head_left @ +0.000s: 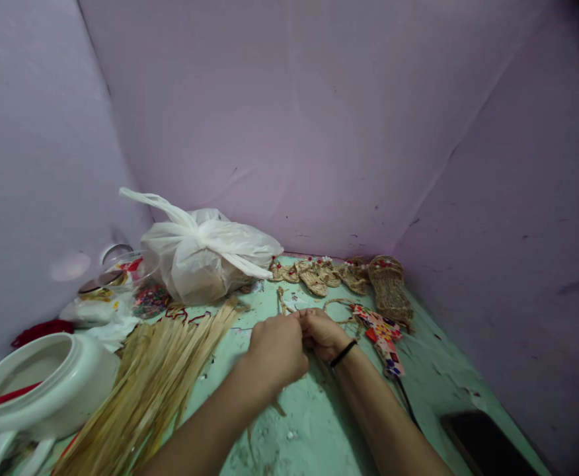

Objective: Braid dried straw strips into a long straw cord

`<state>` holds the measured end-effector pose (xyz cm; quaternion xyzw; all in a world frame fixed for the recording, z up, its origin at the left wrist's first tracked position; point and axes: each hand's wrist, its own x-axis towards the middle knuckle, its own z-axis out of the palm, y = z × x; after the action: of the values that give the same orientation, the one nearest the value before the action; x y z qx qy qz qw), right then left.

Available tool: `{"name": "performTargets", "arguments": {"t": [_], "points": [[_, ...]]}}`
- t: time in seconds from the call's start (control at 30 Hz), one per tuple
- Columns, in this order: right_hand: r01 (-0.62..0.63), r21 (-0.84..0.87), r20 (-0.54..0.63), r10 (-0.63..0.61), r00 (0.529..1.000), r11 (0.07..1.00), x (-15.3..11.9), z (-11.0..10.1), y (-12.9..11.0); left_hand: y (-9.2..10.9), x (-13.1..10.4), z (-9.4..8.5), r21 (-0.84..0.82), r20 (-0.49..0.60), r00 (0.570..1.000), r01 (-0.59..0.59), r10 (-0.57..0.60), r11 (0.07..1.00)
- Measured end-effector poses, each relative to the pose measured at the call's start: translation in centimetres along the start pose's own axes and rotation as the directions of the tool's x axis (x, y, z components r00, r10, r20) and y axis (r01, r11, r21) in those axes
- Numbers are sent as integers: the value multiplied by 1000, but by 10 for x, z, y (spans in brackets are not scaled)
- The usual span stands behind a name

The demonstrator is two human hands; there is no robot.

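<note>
My left hand [278, 347] is closed in a fist at the middle of the green table, its knuckles upward. Touching it on the right, my right hand [322, 332] has its fingers pinched together, a black band at the wrist. Both are on a thin braided fibre cord [281, 301], whose end sticks up just beyond my left hand. Where the fingers meet, the cord is hidden. More cord [338, 301] loops out past my right hand toward a flower-patterned cloth-covered item [381, 334]. Loose strands hang below my left hand.
Dry straw strips [155, 377] and a white pot [46, 383] lie at left. A tied white plastic bag [205, 254], woven pieces with beads [314, 274] and a fibre bundle [391, 291] line the back. A dark phone [485, 443] lies at the right front.
</note>
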<state>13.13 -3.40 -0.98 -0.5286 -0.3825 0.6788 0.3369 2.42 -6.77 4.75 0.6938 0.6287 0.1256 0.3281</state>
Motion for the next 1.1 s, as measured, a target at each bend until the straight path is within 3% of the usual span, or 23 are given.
{"name": "performTargets", "arguments": {"t": [0.07,0.13,0.17,0.23,0.3,0.33,0.43,0.5,0.6,0.73,0.87,0.97,1.1], "points": [[1,-7,8,0,1000,1000,0,1,0,-10,10,-15,86,-83,996,-16,23,996],[0,-24,29,1,1000,1000,0,1,0,-20,22,-24,-25,-242,969,39,-44,999],[-1,-31,38,2,999,1000,0,2,0,-25,27,-25,-154,-201,971,100,-130,983],[-3,-30,42,4,999,1000,-1,1,-1,-30,34,-21,-371,20,976,209,-217,905],[5,-10,42,-4,999,1000,-2,1,-1,-32,38,-11,-491,214,957,279,-197,825],[13,-3,49,-13,999,1000,-2,0,-1,-32,38,-6,-521,262,949,294,-178,801],[47,-46,49,-45,998,998,0,-1,1,-32,40,5,-524,297,937,320,-183,790],[81,-171,-5,-83,997,982,2,-1,2,-33,40,6,-482,278,940,316,-199,817],[123,-485,-128,-209,969,866,4,0,2,-34,40,4,-419,241,945,307,-221,855],[88,-801,-179,-377,909,593,-7,3,-7,-36,40,6,-389,192,962,256,-194,885],[42,-896,-159,-407,900,443,-24,11,-18,-37,42,13,-407,112,975,223,-194,886],[35,-930,-139,-438,888,367,-31,21,-18,-38,43,13,-461,128,970,243,-207,853],[21,-956,-139,-512,848,294,-33,33,-13,-45,44,7,-533,165,979,191,-120,824]]}}
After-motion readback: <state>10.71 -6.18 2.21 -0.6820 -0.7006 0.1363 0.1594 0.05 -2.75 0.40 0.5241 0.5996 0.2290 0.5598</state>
